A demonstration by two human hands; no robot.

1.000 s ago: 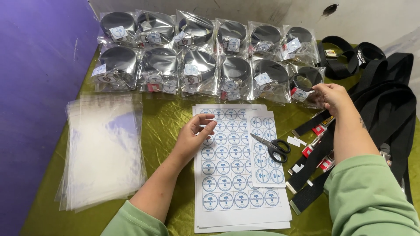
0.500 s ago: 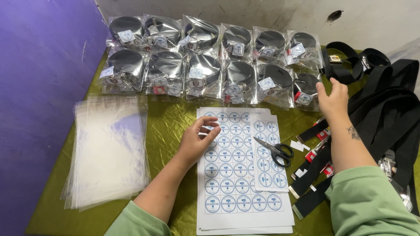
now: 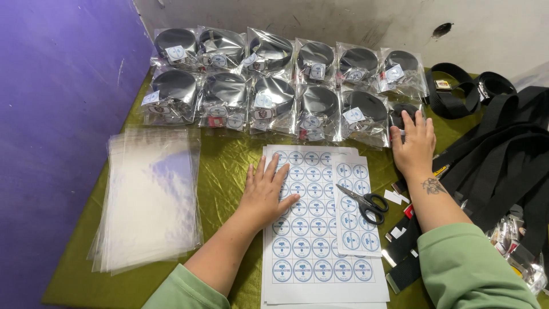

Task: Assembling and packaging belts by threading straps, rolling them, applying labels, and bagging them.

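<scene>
Here the left hand [image 3: 264, 193] lies flat and open, fingers spread, on the left edge of the sticker sheets [image 3: 320, 229], gripping nothing. The sheets, covered in round blue-and-white stickers, sit on the olive-green counter [image 3: 223, 166] in front of the person. The right hand [image 3: 413, 144] also lies open, palm down, pressing on a bagged black belt [image 3: 400, 117] at the right end of the nearer row of bagged belts [image 3: 269, 103], which stand in two rows against the wall. Black-handled scissors [image 3: 366, 201] rest on the sheets between the hands. A stack of clear plastic bags [image 3: 150, 197] lies well left, and loose black belts [image 3: 503, 154] pile up at the right.
</scene>
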